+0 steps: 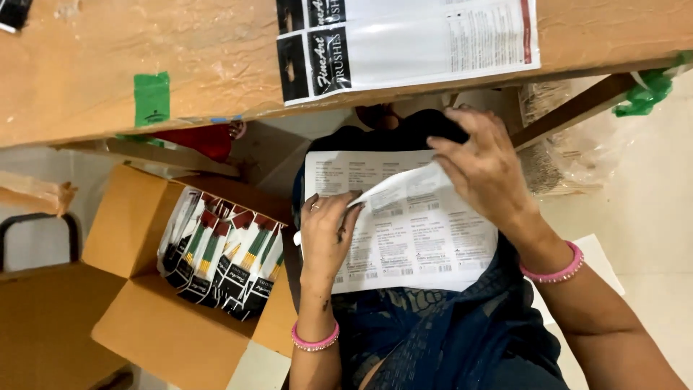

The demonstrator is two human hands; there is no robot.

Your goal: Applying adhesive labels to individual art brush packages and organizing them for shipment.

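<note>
1. A wooden table (216, 58) fills the far side, with a black-and-white brush packet (411, 43) lying on its near edge.
2. An open cardboard box (137, 289) sits at the near left, holding packed paintbrush sets (224, 253).
3. A white label sheet (404, 231) rests on the person's lap, over dark blue clothing (447, 339), at the centre.
4. The right hand (484, 170) lies at the sheet's far right edge, fingers bent, pinching a peeled strip (397, 189) that lifts off the sheet.
5. The left hand (326, 235) presses on the sheet's left part, fingers curled, fingertips at the strip's near end.
</note>
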